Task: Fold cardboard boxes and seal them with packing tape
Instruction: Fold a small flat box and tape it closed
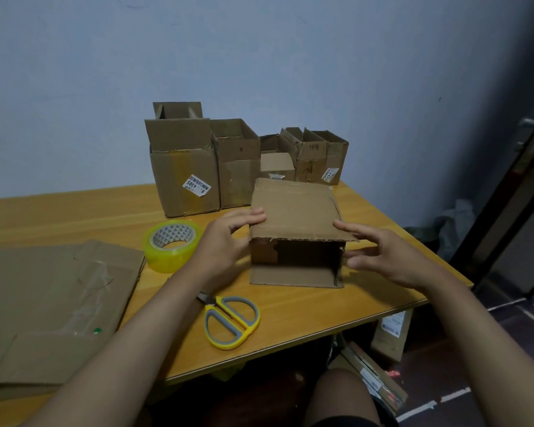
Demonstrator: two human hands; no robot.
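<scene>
One head-worn view looks forward and down, close over the wooden table.

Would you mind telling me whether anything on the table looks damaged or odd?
The small box between the hands has ragged, torn flap edges, and the flattened cardboard at the left carries wrinkled old tape.
</scene>
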